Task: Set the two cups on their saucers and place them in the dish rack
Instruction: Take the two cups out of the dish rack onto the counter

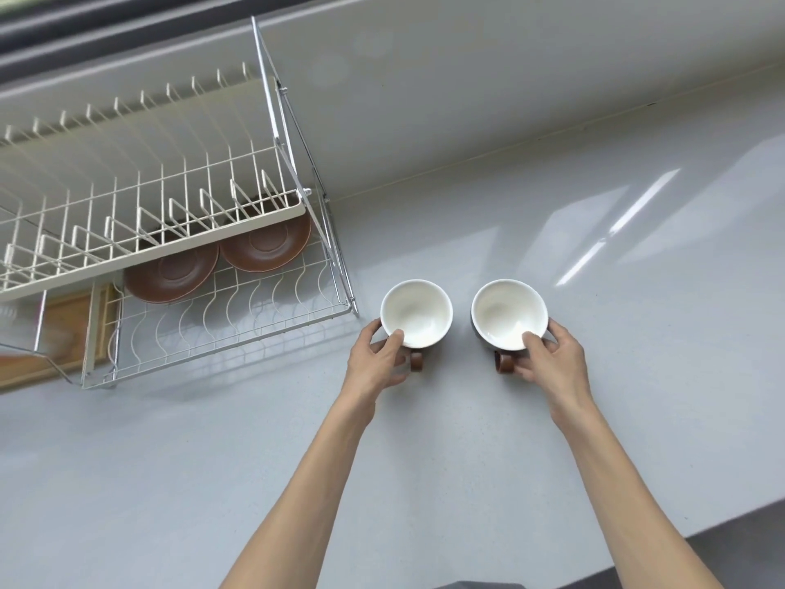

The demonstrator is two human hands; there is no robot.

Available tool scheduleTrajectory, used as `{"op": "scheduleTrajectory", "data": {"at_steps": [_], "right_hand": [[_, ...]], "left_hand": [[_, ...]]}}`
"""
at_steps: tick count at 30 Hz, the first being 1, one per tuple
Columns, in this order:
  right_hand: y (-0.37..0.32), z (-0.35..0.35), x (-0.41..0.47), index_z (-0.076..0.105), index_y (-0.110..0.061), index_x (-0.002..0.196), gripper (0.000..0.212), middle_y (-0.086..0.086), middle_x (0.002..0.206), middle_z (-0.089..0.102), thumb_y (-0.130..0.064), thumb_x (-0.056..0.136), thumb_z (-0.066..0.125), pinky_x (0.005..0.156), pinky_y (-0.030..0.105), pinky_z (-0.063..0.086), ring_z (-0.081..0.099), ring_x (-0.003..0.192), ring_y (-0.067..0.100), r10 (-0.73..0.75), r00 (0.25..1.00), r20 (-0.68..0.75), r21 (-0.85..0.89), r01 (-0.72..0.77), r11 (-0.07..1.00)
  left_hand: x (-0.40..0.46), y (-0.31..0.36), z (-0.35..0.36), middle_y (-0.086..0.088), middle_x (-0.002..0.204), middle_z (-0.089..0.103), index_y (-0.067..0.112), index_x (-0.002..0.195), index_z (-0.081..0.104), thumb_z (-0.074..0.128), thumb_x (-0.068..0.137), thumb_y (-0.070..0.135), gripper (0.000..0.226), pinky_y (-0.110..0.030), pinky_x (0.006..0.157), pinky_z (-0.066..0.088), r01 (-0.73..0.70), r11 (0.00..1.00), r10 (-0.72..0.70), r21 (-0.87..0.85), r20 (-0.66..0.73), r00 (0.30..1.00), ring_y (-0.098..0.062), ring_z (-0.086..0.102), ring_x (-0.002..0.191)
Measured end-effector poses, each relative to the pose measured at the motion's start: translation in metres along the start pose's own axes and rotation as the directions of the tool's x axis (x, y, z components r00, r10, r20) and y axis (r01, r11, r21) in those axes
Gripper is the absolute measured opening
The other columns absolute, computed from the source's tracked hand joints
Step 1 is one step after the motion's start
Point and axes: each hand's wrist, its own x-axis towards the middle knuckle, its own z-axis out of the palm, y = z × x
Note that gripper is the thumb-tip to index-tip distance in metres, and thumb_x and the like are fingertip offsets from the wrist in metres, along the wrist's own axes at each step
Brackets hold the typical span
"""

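Two white-lined cups stand upright on the grey countertop, just right of the dish rack. Left hand grips the left cup, thumb over the near rim, fingers wrapped around its side by the brown handle. Right hand grips the right cup likewise. Two brown saucers lie flat on the rack's lower wire tier, touching, partly under the upper shelf. Neither cup sits on a saucer yet.

2 cups, 2 brown saucers, 1 two-tier rack, 2 hands, 1 wood board under rack.
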Motion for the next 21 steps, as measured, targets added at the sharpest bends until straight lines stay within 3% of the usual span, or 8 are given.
{"op": "scheduleTrajectory", "data": {"at_steps": [2, 5, 7, 10, 17, 21], "right_hand": [[-0.005, -0.003, -0.007, 0.055, -0.028, 0.136, 0.049, 0.003, 0.12, 0.07, -0.02, 0.087, 0.053, 0.08, 0.041, 0.062, 0.074, 0.09, 0.021, -0.034, 0.999, -0.025, -0.114, 0.031, 0.993], [-0.016, -0.007, -0.025, 0.055, -0.031, 0.134, 0.049, -0.008, 0.123, 0.065, -0.03, 0.085, 0.053, 0.091, 0.048, 0.055, 0.068, 0.104, 0.027, -0.11, 0.992, -0.067, -0.291, 0.086, 0.953], [-0.024, -0.007, -0.037, 0.052, -0.027, 0.138, 0.048, -0.003, 0.132, 0.063, -0.032, 0.09, 0.052, 0.098, 0.045, 0.048, 0.058, 0.121, 0.031, -0.156, 0.986, -0.057, -0.443, 0.115, 0.889], [-0.03, -0.001, -0.05, 0.048, -0.023, 0.144, 0.05, 0.007, 0.137, 0.059, -0.033, 0.094, 0.05, 0.098, 0.044, 0.041, 0.05, 0.128, 0.033, -0.217, 0.975, -0.042, -0.607, 0.147, 0.781], [-0.046, 0.037, -0.091, 0.052, -0.025, 0.139, 0.044, 0.004, 0.134, 0.062, -0.036, 0.097, 0.049, 0.092, 0.04, 0.044, 0.055, 0.122, 0.031, -0.342, 0.927, 0.157, -0.728, 0.342, 0.594], [-0.053, 0.072, -0.113, 0.051, -0.028, 0.14, 0.047, 0.0, 0.132, 0.064, -0.044, 0.095, 0.05, 0.095, 0.042, 0.048, 0.056, 0.124, 0.027, -0.326, 0.88, 0.345, -0.735, 0.469, 0.489]], "left_hand": [[-0.003, 0.001, -0.008, -0.005, 0.121, 0.063, 0.024, 0.147, 0.044, 0.06, 0.099, 0.029, 0.051, -0.041, 0.087, 0.059, 0.001, 0.997, -0.002, 0.074, 0.012, 1.0, -0.028, 0.067, 0.111], [-0.008, 0.002, -0.02, -0.003, 0.12, 0.063, 0.023, 0.144, 0.048, 0.058, 0.099, 0.032, 0.047, -0.041, 0.09, 0.058, -0.022, 0.987, 0.016, 0.159, 0.041, 0.999, -0.026, 0.066, 0.112], [-0.013, 0.003, -0.029, 0.001, 0.115, 0.062, 0.023, 0.143, 0.05, 0.056, 0.099, 0.033, 0.045, -0.043, 0.094, 0.056, -0.046, 0.976, 0.036, 0.211, 0.049, 0.998, -0.027, 0.064, 0.114], [-0.02, 0.004, -0.043, 0.005, 0.114, 0.062, 0.025, 0.142, 0.051, 0.055, 0.099, 0.037, 0.045, -0.039, 0.093, 0.054, -0.083, 0.953, 0.066, 0.29, 0.067, 0.996, -0.025, 0.063, 0.115], [-0.039, 0.006, -0.097, 0.003, 0.132, 0.062, 0.034, 0.14, 0.051, 0.053, 0.097, 0.047, 0.045, -0.037, 0.101, 0.049, -0.154, 0.866, 0.107, 0.476, 0.124, 0.986, -0.019, 0.062, 0.111], [-0.049, 0.009, -0.141, 0.003, 0.141, 0.057, 0.039, 0.143, 0.047, 0.051, 0.096, 0.052, 0.048, -0.032, 0.098, 0.045, -0.172, 0.746, 0.099, 0.643, 0.149, 0.984, -0.019, 0.06, 0.116]]}}
